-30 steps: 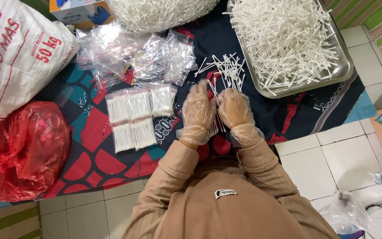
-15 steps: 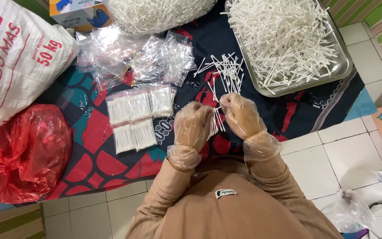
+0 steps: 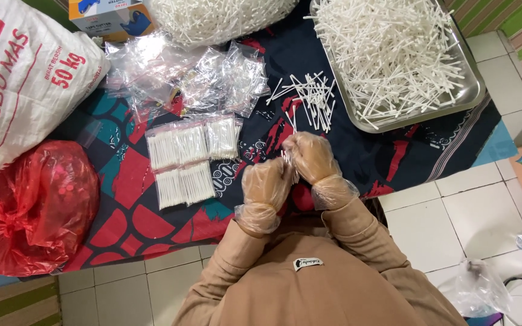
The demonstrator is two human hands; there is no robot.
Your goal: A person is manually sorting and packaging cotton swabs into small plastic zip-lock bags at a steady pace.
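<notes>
Over the patterned cloth [image 3: 357,157], left hand [image 3: 265,186] and right hand [image 3: 311,158], both gloved, meet; fingers pinching a small bundle of white sticks [image 3: 289,164], mostly hidden between them. Count unreadable. Steel tray [image 3: 454,102] is cut off at top.

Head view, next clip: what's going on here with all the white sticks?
A person in thin clear gloves sits over a patterned cloth on the floor. The left hand and right hand are pressed together around a small bunch of white swab sticks. A loose pile of sticks lies just ahead, a metal tray heaped with more at upper right. Five filled packets lie to the left, with empty clear bags beyond.
</notes>
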